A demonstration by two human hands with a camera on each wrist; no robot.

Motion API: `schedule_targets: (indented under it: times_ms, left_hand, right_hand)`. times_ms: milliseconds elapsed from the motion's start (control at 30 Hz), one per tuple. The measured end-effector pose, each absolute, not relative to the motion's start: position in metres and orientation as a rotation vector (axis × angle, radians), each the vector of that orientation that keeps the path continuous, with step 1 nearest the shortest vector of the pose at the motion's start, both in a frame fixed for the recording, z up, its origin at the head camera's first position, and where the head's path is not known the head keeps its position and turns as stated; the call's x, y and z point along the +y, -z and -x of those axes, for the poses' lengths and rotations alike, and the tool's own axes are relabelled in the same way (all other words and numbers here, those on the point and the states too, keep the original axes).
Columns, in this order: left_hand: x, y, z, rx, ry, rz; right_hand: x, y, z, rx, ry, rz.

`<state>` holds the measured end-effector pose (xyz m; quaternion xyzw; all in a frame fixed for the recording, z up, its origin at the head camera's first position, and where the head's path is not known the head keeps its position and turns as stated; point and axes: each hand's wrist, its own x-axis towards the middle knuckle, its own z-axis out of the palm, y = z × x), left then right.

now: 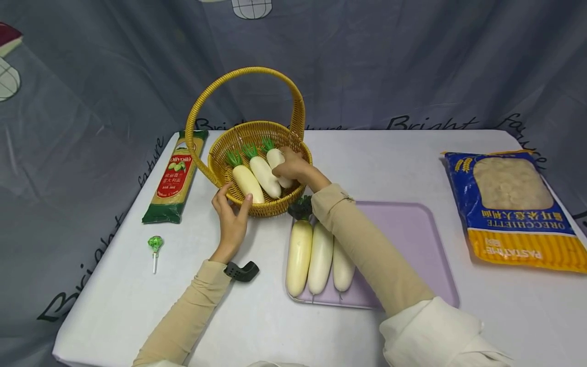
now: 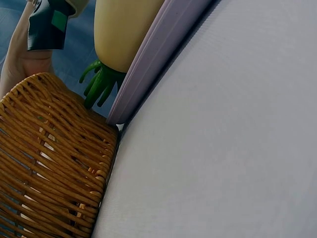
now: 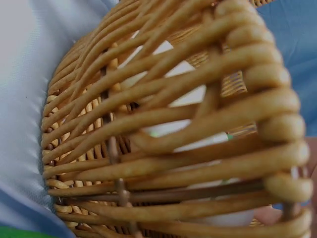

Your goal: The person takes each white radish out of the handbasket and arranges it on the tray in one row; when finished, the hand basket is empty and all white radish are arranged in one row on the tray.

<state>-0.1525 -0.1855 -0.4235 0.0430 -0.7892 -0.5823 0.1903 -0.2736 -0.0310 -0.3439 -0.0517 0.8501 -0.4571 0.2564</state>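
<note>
A yellow wicker basket [image 1: 270, 208] with a tall handle stands at the back of the table, with three white radishes in it. My right hand [image 1: 293, 165] reaches over its right rim and grips the rightmost white radish [image 1: 273, 157] around its middle. Beside it lie the middle radish [image 1: 264, 176] and the left radish [image 1: 248, 183], green tops toward the back. My left hand [image 1: 231, 221] rests at the basket's front-left rim, thumb and fingers spread and fairly straight. In the right wrist view the basket's weave [image 3: 198, 114] covers most of the radishes.
A lilac tray [image 1: 403, 239] right of the basket holds three more white radishes [image 1: 320, 260], partly under my right forearm. An Olivoila pasta pack [image 1: 171, 178] and a green lollipop [image 1: 155, 243] lie left. A blue-and-yellow orecchiette bag [image 1: 513, 209] lies right.
</note>
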Motion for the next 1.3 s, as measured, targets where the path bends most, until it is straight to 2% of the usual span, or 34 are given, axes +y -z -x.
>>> schedule_targets:
  times_ms: [900, 1300]
  left_hand:
    - [-0.186, 0.423, 0.153, -2.215, 1.638, -0.103]
    - [-0.187, 0.425, 0.154, -2.201, 1.649, -0.100]
  right_hand:
    - [-0.008, 0.347, 0.289, 1.541, 1.729, 0.277]
    - [0.005, 0.348, 0.283, 1.318, 1.884, 0.320]
